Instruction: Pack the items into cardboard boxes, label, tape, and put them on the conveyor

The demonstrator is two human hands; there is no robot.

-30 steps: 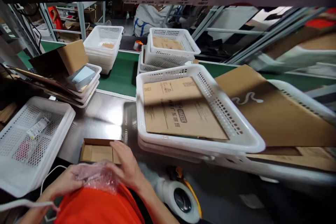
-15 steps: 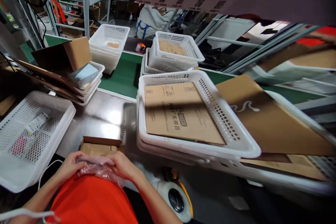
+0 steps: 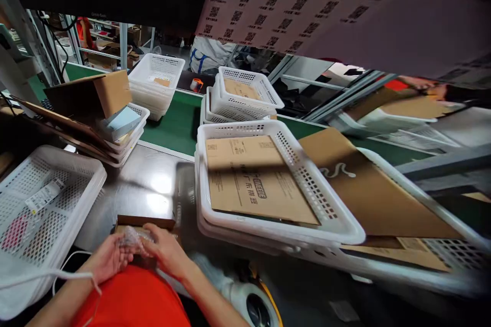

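A crumpled piece of clear bubble wrap (image 3: 134,239) is between my hands, close to my body. My left hand (image 3: 107,260) is turned palm up, its fingers curled against the wrap's left side. From the right, my right hand (image 3: 166,250) grips the wrap with thumb and fingers. Whether anything is inside the wrap is hidden. Just behind my hands, an open brown cardboard box (image 3: 143,222) sits on the metal table (image 3: 149,179).
On the left stands a white basket (image 3: 86,199) with labelled plastic packets. Stacked baskets (image 3: 205,209) holding flat cardboard (image 3: 261,179) stand at right. A green conveyor belt (image 3: 174,125) runs behind. A white cable (image 3: 57,275) hangs by my left arm. A tape roll (image 3: 258,309) is below.
My left hand has turned palm up and its fingers have loosened. The bubble wrap is bunched smaller and has moved up towards the box. The view has tilted upward.
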